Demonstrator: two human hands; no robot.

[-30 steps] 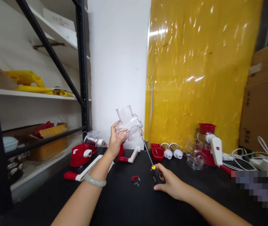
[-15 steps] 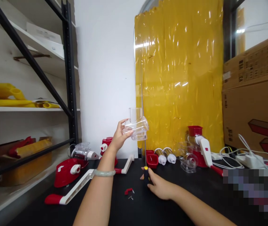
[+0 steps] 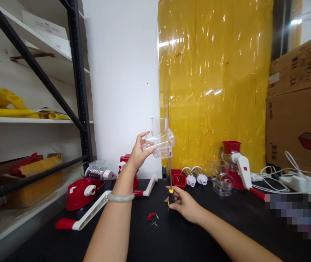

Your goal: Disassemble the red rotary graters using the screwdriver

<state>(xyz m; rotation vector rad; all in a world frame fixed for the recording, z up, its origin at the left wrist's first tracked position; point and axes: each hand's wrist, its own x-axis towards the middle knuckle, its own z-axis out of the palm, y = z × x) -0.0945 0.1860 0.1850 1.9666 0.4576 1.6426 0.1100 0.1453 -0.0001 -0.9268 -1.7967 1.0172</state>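
Observation:
My left hand [image 3: 139, 152] grips a clear plastic grater housing [image 3: 159, 140] from its left side, raised above the table with its square chute upward. My right hand [image 3: 184, 204] is closed around the black and yellow handle of a screwdriver [image 3: 171, 196]. The long shaft points straight up, and its tip meets the lower right part of the housing; whether it sits in a screw is too small to tell. Below, on the black table [image 3: 133, 240], lie a small red plastic piece [image 3: 151, 216] and a few small screws [image 3: 154, 223].
Red grater bases [image 3: 79, 194] and white cranks with red grips [image 3: 90, 211] lie at left. Farther back are a red tray [image 3: 179, 180], two drum blades [image 3: 195, 176], clear parts [image 3: 222, 183] and an assembled grater [image 3: 234, 163]. White cables [image 3: 275, 182] and a cardboard box [image 3: 299, 109] stand right.
The camera view has shifted slightly, so the whole scene sits a little higher and farther right. Both hands keep their hold, the screwdriver still under the housing.

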